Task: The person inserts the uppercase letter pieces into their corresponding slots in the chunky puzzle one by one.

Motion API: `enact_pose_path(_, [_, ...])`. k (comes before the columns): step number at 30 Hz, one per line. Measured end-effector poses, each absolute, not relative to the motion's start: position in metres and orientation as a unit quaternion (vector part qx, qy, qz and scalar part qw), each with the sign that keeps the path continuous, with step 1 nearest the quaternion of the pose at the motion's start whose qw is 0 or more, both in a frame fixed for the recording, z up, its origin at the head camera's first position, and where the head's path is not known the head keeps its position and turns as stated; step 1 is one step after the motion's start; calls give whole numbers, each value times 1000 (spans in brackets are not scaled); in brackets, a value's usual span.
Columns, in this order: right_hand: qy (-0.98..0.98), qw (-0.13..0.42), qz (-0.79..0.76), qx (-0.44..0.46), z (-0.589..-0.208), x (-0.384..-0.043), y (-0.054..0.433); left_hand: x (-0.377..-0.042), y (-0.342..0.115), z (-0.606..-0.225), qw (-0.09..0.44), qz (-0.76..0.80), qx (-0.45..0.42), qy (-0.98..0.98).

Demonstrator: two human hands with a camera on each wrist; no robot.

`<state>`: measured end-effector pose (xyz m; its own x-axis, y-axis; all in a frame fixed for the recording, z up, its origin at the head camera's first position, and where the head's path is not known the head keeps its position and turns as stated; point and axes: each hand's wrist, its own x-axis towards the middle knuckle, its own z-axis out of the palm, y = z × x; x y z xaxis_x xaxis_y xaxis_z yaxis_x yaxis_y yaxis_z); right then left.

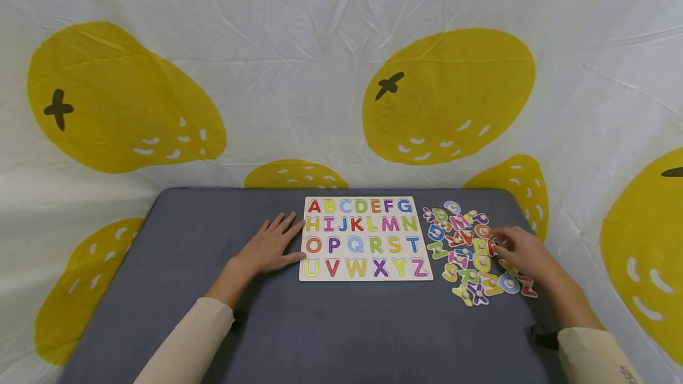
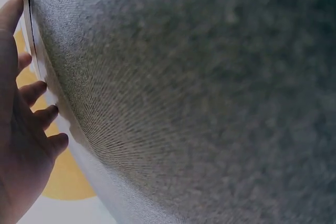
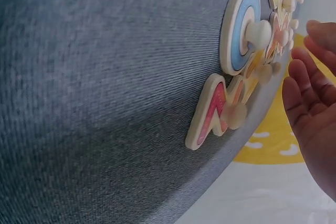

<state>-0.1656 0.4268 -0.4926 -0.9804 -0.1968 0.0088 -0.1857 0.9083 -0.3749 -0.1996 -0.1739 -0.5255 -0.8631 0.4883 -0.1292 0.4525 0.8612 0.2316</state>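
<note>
- Left hand (image 1: 269,249): laid on the dark grey table (image 1: 139,313), fingers spread and nearly straight, gripping nothing; its forearm slants in from the lower left, the pale sleeve (image 1: 187,336) ending behind the wrist
- Lettered board (image 1: 368,278): just right of that hand, flat, its A to Z rows reading upright for the person; forefinger and thumb meet its left edge, probably as a light brace against sliding that leaves the letters uncovered
- Loose letter pieces (image 1: 482,263): heaped between the board and the right hand, some partly beneath it; likely kept on that side so the reach stays short, and the upward knobs (image 3: 258,35) should suit a pinch from above
- Right hand (image 1: 525,253): over the heap's right edge, fingers loosely bent, thumb and forefinger parted, nothing seen held; the thumb tip is by a red piece (image 1: 491,246), though I cannot tell whether they touch
- Blue-ringed piece (image 3: 240,24) and red zigzag piece (image 3: 212,114): on the person's side of the right hand, well apart from the left
</note>
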Motion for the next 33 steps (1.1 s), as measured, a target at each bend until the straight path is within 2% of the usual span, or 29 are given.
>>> enact_pose_path(9, [980,40,-170,-99,-501,-169,431,-203,-176,-524,101,128,247,955])
enact_pose_path(22, [985,30,-146,-87,-509,-168,429,-206,-174,-527,107,131,254,952])
enact_pose_path(33, [985,12,-137,-104,-498,-171,425,-208,-173,-524,115,131,250,952])
